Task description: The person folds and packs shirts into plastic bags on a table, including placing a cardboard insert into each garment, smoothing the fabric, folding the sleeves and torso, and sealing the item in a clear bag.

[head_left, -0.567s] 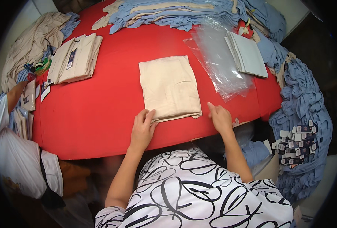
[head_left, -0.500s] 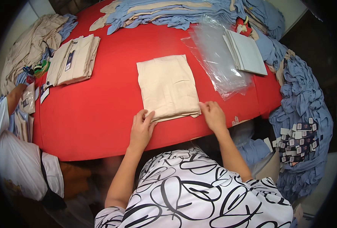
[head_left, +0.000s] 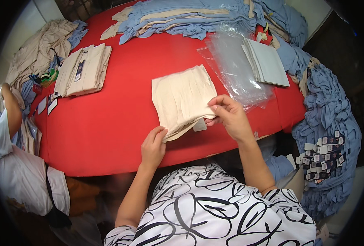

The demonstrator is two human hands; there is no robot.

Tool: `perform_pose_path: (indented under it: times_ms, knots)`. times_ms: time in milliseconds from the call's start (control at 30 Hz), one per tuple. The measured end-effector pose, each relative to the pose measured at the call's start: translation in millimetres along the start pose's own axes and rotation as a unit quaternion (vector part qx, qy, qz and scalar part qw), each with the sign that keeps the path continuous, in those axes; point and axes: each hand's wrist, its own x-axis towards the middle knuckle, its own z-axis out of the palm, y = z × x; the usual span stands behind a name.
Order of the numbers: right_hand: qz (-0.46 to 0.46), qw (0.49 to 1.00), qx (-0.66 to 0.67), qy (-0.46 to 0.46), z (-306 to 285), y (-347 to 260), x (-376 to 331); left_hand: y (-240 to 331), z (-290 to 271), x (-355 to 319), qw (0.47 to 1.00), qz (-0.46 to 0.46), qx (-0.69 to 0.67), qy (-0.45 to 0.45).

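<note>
A folded beige garment is in front of me on the red table, its near edge raised off the surface. My left hand pinches its near left corner between thumb and fingers. At the near right corner, my right hand grips the fabric, thumb above and fingers partly hidden beneath. A pale tag hangs out from under the raised edge, beside the right fingers.
Clear plastic bags lie to the right, next to stacked pale boards. A beige folded stack is at left, near a co-worker's arm. Blue garments line the far edge; many tags rest on the blue pile at right.
Both hands have closed on the garment's near corners and lifted that edge, tilting the garment. The tag has come into sight beneath it. The co-worker's arm at left has shifted.
</note>
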Motion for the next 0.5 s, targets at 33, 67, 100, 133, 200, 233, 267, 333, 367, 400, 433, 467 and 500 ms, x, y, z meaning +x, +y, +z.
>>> perform_pose_path:
  times_ms: [33,67,100,133,200,233,267,333,367,400,433,467,500]
  knots:
    - [-0.019,1.000,0.009,-0.013,-2,-15,1,9,-16,15,0.999,0.032,0.003,0.036]
    - [-0.037,0.999,0.015,-0.025,-4,-31,0,20,-34,32,0.995,0.063,0.002,0.072]
    - [-0.062,0.996,0.039,-0.041,-8,-51,1,36,-56,57,0.991,0.085,0.018,0.102]
    - [-0.086,0.993,0.061,-0.057,-13,-70,4,48,-74,84,0.985,0.108,0.032,0.133]
    - [-0.101,0.993,-0.001,-0.069,-21,-92,22,56,-90,121,0.985,0.022,-0.141,0.095]
    - [-0.086,0.993,-0.050,-0.069,-26,-98,35,54,-89,137,0.978,-0.024,-0.196,0.071]
    - [-0.073,0.990,-0.099,-0.066,-30,-106,49,52,-87,152,0.964,-0.068,-0.253,0.047]
    - [-0.007,0.985,-0.165,-0.051,-43,-95,92,33,-73,183,0.951,-0.119,-0.284,-0.024]
    - [0.027,0.979,-0.197,-0.043,-51,-79,117,7,-56,195,0.955,-0.128,-0.260,-0.070]
    - [0.039,0.983,-0.176,-0.031,-55,-57,143,-21,-36,204,0.948,-0.164,-0.255,-0.099]
    - [0.052,0.986,-0.154,-0.020,-56,-35,164,-50,-12,210,0.938,-0.202,-0.250,-0.127]
    - [0.035,0.984,-0.176,-0.003,-51,-16,174,-73,9,210,0.942,-0.222,-0.218,-0.125]
    - [0.014,0.980,-0.197,0.014,-43,0,176,-92,26,207,0.949,-0.215,-0.200,-0.112]
